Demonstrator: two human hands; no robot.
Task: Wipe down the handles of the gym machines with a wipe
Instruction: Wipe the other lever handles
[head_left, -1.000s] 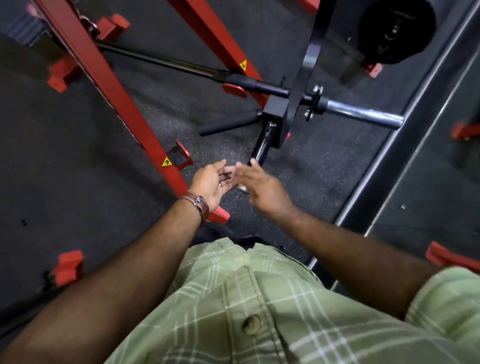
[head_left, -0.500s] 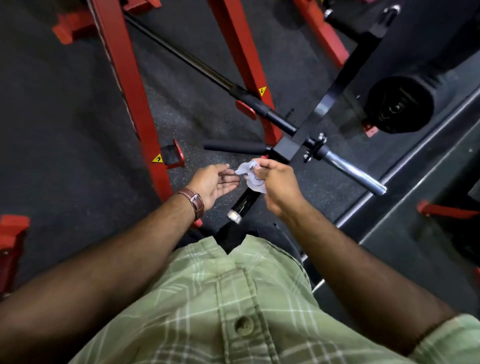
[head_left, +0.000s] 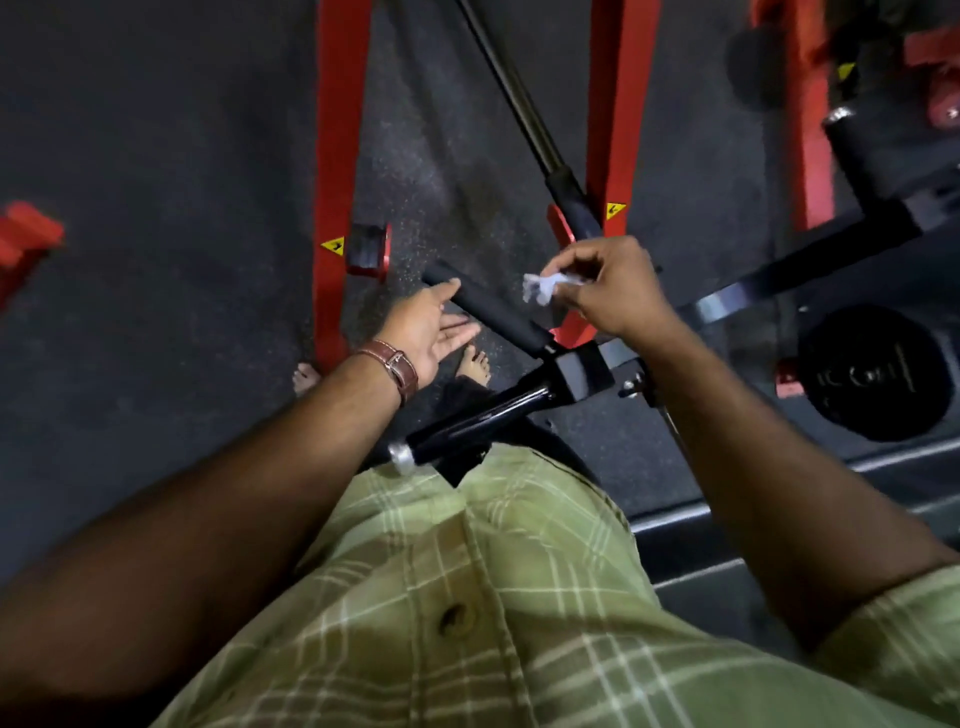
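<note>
Wipe: crumpled white wipe (head_left: 540, 287), pinched in the fingertips of the right hand (head_left: 608, 288), held just above the black foam-covered handle (head_left: 488, 306).
Handle: black padded cylinder, slanting from upper left down to the black metal joint block (head_left: 576, 371); a glossy black tube with a silver end cap (head_left: 402, 457) runs from the block toward the person.
Right hand: fingers curled, clamped on the wipe.
Left hand (head_left: 426, 327): fingers straight and spread, holding nothing, index fingertip at the handle's far end; brown leather wristwatch strap (head_left: 395, 366) on the wrist.
Surroundings: red steel frame uprights (head_left: 335, 156), dark speckled rubber floor (head_left: 130, 182), black weight plate (head_left: 875, 371) at right, green plaid shirt (head_left: 467, 597) below.
</note>
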